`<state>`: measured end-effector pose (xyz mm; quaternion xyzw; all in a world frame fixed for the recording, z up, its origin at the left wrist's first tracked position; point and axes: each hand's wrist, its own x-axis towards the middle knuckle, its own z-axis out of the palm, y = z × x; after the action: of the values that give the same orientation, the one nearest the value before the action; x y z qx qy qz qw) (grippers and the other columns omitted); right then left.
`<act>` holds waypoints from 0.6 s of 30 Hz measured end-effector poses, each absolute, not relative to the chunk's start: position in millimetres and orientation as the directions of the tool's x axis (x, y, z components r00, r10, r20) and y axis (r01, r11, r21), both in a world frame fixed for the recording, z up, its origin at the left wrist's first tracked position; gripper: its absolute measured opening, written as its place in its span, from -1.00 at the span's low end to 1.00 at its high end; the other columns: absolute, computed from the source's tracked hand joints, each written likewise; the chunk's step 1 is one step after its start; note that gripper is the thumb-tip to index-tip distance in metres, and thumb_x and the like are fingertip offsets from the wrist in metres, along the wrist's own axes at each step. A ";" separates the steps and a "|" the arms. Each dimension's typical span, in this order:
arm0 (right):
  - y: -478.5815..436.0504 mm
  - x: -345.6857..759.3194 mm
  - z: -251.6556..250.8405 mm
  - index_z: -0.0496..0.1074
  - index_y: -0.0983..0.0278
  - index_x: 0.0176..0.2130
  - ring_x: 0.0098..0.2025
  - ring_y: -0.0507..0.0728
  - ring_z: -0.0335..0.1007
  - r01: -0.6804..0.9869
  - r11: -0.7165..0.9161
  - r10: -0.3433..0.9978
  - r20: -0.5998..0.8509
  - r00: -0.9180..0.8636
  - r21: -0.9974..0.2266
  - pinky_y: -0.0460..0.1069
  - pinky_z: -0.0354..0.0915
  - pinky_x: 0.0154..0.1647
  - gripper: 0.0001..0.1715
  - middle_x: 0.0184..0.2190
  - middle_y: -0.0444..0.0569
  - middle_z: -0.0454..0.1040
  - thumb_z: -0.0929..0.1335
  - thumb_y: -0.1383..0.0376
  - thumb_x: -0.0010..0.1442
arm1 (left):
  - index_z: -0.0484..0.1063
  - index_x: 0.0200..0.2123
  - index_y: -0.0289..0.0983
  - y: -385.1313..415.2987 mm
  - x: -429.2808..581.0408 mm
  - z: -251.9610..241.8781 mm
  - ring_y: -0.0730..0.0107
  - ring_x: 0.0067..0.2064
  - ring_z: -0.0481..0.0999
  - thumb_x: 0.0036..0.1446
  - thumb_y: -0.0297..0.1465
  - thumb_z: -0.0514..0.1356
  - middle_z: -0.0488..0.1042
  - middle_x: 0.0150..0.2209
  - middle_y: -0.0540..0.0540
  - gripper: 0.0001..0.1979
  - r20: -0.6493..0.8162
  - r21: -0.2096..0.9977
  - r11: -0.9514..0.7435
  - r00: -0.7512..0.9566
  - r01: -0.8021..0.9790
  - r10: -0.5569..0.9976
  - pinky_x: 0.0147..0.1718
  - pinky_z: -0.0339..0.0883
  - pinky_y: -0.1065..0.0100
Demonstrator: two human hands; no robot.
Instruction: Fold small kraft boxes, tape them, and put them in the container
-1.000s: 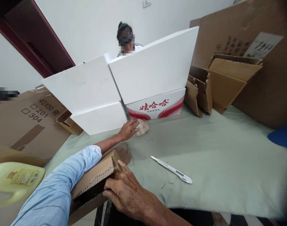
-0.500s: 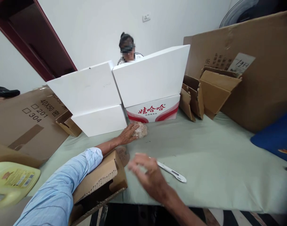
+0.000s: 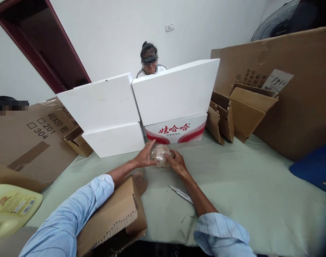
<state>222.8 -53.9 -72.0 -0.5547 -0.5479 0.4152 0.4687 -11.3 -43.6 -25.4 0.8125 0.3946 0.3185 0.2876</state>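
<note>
A small clear plastic bag with a brownish lump inside (image 3: 159, 155) lies on the pale green cloth (image 3: 245, 189), just in front of the white boxes (image 3: 176, 92). My left hand (image 3: 144, 157) grips its left side and my right hand (image 3: 176, 161) grips its right side, fingers curled round it. A white-handled knife (image 3: 181, 193) lies on the cloth below my right forearm. My left forearm in a light blue sleeve rests on a brown cardboard box (image 3: 117, 214) at the near edge.
White boxes stand as a screen, one with red print (image 3: 176, 130). A person (image 3: 149, 62) sits behind them. Cardboard sheets lean at the left (image 3: 26, 142) and right (image 3: 299, 89). A yellow jug (image 3: 10, 207) lies at the near left, a blue thing (image 3: 315, 167) at the right.
My right hand left the cardboard box, swung forward over the knife and took hold of the bag. My left hand stayed on the bag.
</note>
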 end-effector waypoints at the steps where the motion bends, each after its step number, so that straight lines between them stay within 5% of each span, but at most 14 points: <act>1: -55.1 222.9 -74.5 0.53 0.29 0.18 0.08 0.37 0.57 0.179 0.059 0.997 0.067 0.037 -0.982 0.18 0.48 0.08 -0.15 0.02 0.16 0.65 0.50 -0.14 0.07 | 0.03 0.56 -0.26 -43.6 -10.3 -26.3 -0.36 0.51 0.12 -0.14 -0.02 0.61 0.15 0.50 -0.44 0.33 0.233 0.812 -0.398 0.388 0.427 0.892 0.44 0.10 -0.19; 4: -60.6 221.3 -74.8 0.57 0.31 0.10 -0.01 0.33 0.60 0.053 0.101 0.995 0.100 -0.021 -0.993 0.13 0.51 0.00 -0.14 -0.05 0.11 0.67 0.50 -0.21 0.03 | 0.17 0.48 -0.33 -44.2 -2.4 -29.6 -0.24 0.31 0.44 -0.13 0.07 0.58 0.42 0.32 -0.45 0.24 0.034 0.955 -0.109 0.262 0.276 0.964 0.24 0.37 -0.04; 7: -66.6 216.9 -68.4 0.58 0.31 0.05 -0.06 0.32 0.61 -0.058 0.109 0.992 0.112 -0.052 -0.992 0.10 0.53 -0.07 -0.14 -0.08 0.10 0.68 0.52 -0.26 0.01 | 0.43 0.27 -0.37 -44.6 9.3 -30.3 0.00 0.04 0.61 -0.08 0.18 0.51 0.60 0.08 -0.34 0.02 0.027 0.971 -0.094 0.291 0.218 0.956 0.02 0.49 0.14; 13: -74.7 210.7 -58.5 0.49 0.29 0.11 -0.09 0.30 0.62 -0.227 0.073 0.995 0.087 -0.051 -0.971 0.10 0.54 -0.12 0.00 -0.07 0.12 0.67 0.58 -0.29 -0.07 | 0.53 -0.02 -0.32 -44.9 25.2 -20.5 0.30 -0.22 0.53 0.05 0.17 0.41 0.59 -0.20 -0.09 -0.29 0.126 0.964 -0.170 0.213 0.204 0.969 -0.23 0.40 0.35; 18: -77.6 210.8 -56.7 0.48 0.27 0.07 -0.07 0.29 0.60 -0.313 0.074 0.995 0.092 -0.045 -0.947 0.12 0.51 -0.03 -0.05 -0.06 0.09 0.66 0.61 -0.26 -0.07 | 0.55 -0.13 -0.28 -49.5 32.7 -12.5 0.35 -0.26 0.47 0.19 0.11 0.33 0.55 -0.29 -0.03 -0.46 0.196 0.954 -0.224 0.151 0.200 0.969 -0.25 0.36 0.36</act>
<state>210.8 -77.6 -56.7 -0.3785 -0.4500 0.5656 0.5782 32.7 -49.5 -12.5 0.6329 0.4616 0.4600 0.4180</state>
